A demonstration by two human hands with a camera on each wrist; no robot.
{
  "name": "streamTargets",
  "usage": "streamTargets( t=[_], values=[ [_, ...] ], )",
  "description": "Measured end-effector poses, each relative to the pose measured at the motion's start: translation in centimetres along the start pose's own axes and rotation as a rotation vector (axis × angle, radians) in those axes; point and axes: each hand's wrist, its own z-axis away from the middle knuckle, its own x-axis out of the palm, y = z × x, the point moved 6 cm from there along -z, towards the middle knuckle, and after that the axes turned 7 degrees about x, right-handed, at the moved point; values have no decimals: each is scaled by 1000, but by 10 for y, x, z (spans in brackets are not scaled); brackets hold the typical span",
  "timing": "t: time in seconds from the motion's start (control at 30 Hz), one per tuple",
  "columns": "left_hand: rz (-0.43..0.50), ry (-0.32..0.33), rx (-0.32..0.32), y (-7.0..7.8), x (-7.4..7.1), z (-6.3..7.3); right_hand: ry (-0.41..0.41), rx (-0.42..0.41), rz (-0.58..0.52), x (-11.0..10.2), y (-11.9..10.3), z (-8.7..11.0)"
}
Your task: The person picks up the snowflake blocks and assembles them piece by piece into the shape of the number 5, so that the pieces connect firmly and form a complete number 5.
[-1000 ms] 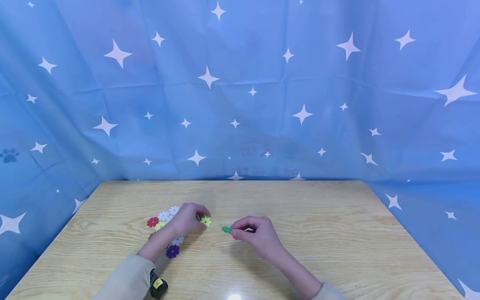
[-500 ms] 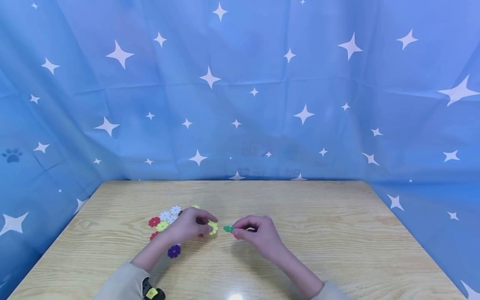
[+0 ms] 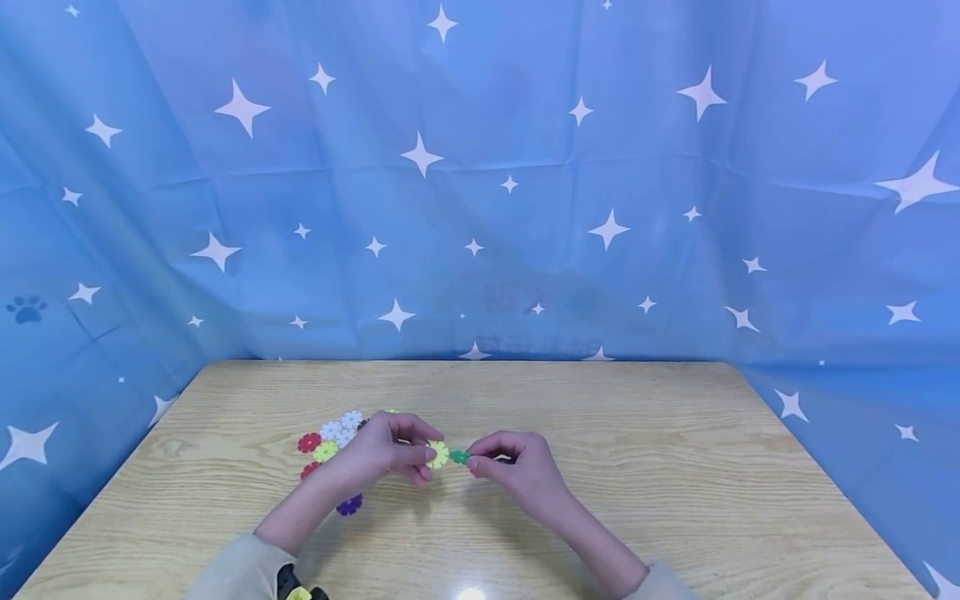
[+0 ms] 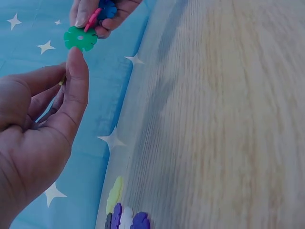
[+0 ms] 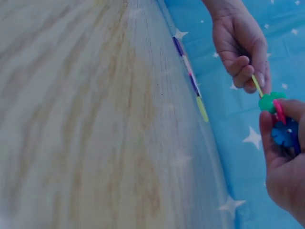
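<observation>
My left hand [image 3: 386, 450] pinches a yellow flower-shaped interlocking disc [image 3: 438, 454] between thumb and fingers. Facing it, my right hand [image 3: 517, 471] holds a small chain of such discs: a green disc [image 4: 80, 38], a pink disc [image 5: 279, 112] and a blue disc [image 5: 284, 133]. In the right wrist view the yellow disc, seen edge-on, meets the rim of the green one. Both hands are raised over the middle of the table. The right fingers hide part of the chain.
Left of and behind the left forearm lie loose discs on the wooden table [image 3: 675, 467]: red [image 3: 308, 442], white [image 3: 351, 419], yellow [image 3: 326, 451] and purple [image 3: 348, 505] among them. A starry blue curtain [image 3: 480, 208] hangs behind the table.
My left hand has moved right with the yellow disc, away from the loose pieces and up to the green disc. My right hand has stayed nearly still.
</observation>
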Motion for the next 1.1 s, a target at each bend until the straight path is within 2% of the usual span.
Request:
streamTargets(
  t=[0.37, 0.67, 1.1],
  values=[
    [102, 25, -17, -1, 1, 4, 4, -26, 7, 3, 1, 0],
    [109, 22, 24, -4, 7, 3, 0, -38, 11, 4, 2, 1],
    [67, 5, 27, -4, 10, 4, 17, -18, 43, 6, 2, 6]
  ],
)
